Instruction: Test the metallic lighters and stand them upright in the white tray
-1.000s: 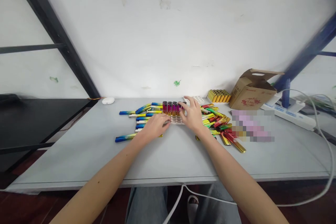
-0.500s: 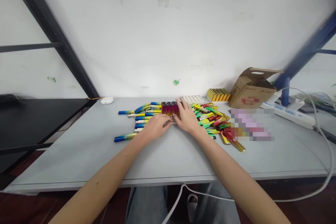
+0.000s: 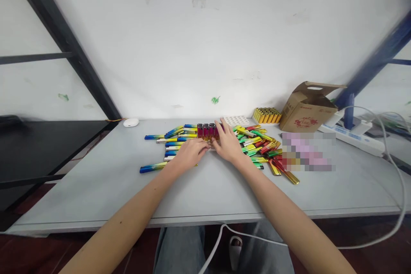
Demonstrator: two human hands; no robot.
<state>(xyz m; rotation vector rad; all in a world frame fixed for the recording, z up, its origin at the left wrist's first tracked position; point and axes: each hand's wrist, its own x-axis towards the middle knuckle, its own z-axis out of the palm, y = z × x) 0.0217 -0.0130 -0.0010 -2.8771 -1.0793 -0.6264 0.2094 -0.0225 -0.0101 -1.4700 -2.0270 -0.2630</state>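
Upright purple-and-gold lighters (image 3: pixel 206 131) with black tops stand in close rows at mid-table, a strip of white tray (image 3: pixel 212 150) showing at their front edge. My left hand (image 3: pixel 192 152) is at the front left of these rows, fingers bent and pressed together; whatever is at its fingertips is hidden. On the other side, my right hand (image 3: pixel 228 142) rests against the group with fingers spread, thumb at the front and fingertips reaching over the right end. It covers some of the lighters. Blue-and-yellow lighters (image 3: pixel 154 167) lie flat left of my left hand.
Green, red and gold lighters (image 3: pixel 257 147) are heaped to the right. Behind are a white holed tray (image 3: pixel 236 120), a tray of yellow cylinders (image 3: pixel 267 115) and an open cardboard box (image 3: pixel 305 113). A power strip (image 3: pixel 356 139) and white cable (image 3: pixel 400 218) lie right; a white case (image 3: pixel 131 123) sits left.
Both hands hold nearly the same place around the upright lighters. The whole view has shifted very slightly; nothing has visibly been picked up or let go.
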